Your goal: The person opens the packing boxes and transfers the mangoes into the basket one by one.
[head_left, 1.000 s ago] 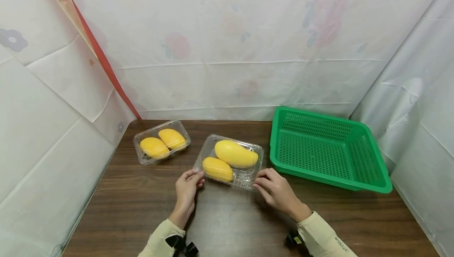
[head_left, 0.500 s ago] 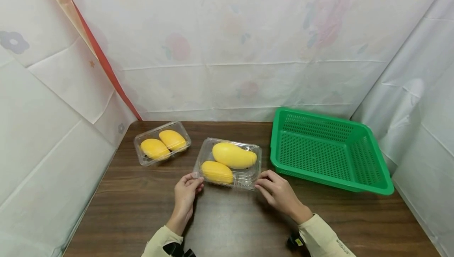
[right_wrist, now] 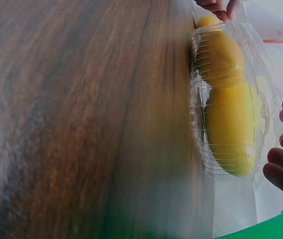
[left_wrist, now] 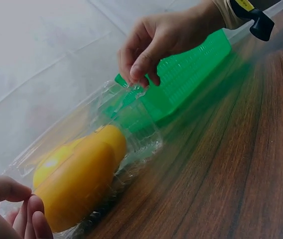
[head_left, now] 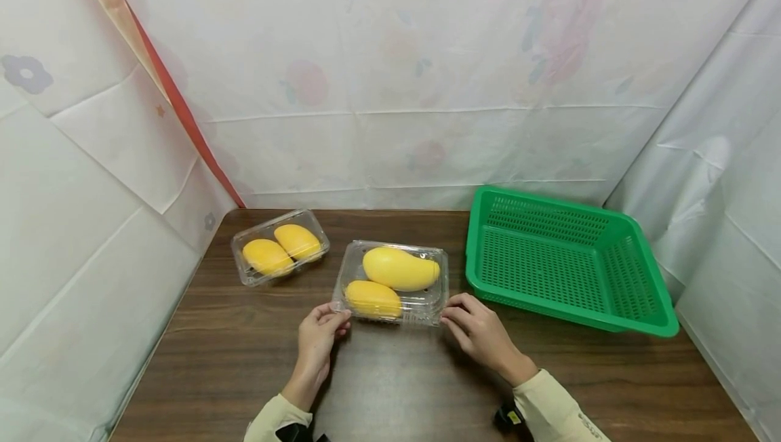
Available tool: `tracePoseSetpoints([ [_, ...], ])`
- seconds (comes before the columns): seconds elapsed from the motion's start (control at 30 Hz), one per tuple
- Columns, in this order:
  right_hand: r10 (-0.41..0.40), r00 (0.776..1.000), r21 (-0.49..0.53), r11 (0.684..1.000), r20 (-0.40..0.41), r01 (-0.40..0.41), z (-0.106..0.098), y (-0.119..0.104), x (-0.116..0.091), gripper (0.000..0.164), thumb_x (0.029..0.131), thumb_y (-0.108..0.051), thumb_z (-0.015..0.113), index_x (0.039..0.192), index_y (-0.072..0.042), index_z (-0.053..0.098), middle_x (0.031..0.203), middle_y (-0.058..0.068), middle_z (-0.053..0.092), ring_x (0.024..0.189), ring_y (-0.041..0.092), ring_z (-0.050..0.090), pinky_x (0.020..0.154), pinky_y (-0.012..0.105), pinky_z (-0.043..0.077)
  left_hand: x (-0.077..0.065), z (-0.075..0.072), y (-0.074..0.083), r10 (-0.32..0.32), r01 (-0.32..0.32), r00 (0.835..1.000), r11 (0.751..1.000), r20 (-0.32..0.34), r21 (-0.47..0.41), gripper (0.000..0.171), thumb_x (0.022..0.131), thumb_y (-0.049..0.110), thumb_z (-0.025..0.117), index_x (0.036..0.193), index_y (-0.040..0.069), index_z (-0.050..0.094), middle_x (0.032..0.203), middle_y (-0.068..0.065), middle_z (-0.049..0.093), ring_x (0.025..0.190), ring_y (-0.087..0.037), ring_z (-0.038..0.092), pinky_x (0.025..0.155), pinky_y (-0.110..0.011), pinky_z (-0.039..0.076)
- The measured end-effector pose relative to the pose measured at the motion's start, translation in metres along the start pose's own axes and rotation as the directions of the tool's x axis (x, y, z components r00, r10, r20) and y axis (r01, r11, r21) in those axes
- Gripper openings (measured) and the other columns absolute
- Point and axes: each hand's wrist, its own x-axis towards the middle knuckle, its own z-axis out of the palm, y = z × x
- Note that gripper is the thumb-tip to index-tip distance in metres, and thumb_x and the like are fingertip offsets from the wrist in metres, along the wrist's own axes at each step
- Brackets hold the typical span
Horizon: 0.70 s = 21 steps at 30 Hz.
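A clear plastic box (head_left: 422, 308), rectangular with a ribbed wall, rests on the dark wooden table (head_left: 390, 374), turned slightly, its right end a little nearer; inside lie two smooth yellow mangoes, side by side and lengthwise; the far mango (head_left: 399, 269) is longer, tapering to the right; the near mango (head_left: 372, 299) is a shorter oval, toward the left; glare makes the lid's closure hard to judge.
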Motion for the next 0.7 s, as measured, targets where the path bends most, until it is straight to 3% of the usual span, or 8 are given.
tracePoseSetpoints([
  [0.23,-0.01,1.0,-0.047,0.999,-0.017,0.01,0.001,0.0,0.001,0.008,0.088,-0.015,0.07,0.086,-0.008,0.071,0.093,0.006,0.063,0.084,0.018,0.059,0.07,0.031,0.053,0.0,-0.001,0.001,-0.022,0.022,1.0,0.999,0.014,0.023,0.024,0.086,0.0,0.067,0.105,-0.001,0.053,0.069,0.008,0.064,0.064,-0.006,0.061,0.062,-0.021,0.052],
  [0.53,-0.095,0.995,-0.116,0.989,0.01,0.095,0.008,0.0,0.005,0.009,0.076,-0.01,0.077,0.081,-0.01,0.069,0.088,0.003,0.064,0.081,0.017,0.059,0.069,0.032,0.051,-0.002,-0.002,-0.003,-0.044,0.045,0.998,0.999,0.04,-0.018,0.025,0.087,0.001,0.067,0.106,0.001,0.05,0.071,0.008,0.064,0.065,-0.006,0.061,0.062,-0.019,0.051],
  [0.7,-0.178,0.984,-0.168,0.97,0.014,0.178,0.013,-0.005,0.015,0.004,0.084,-0.011,0.068,0.082,-0.009,0.07,0.082,0.002,0.062,0.075,0.018,0.056,0.066,0.031,0.048,-0.004,-0.003,-0.003,-0.045,0.046,0.998,0.999,0.045,-0.026,0.026,0.087,0.0,0.067,0.106,0.0,0.05,0.07,0.008,0.063,0.064,-0.006,0.061,0.061,-0.019,0.051],
])
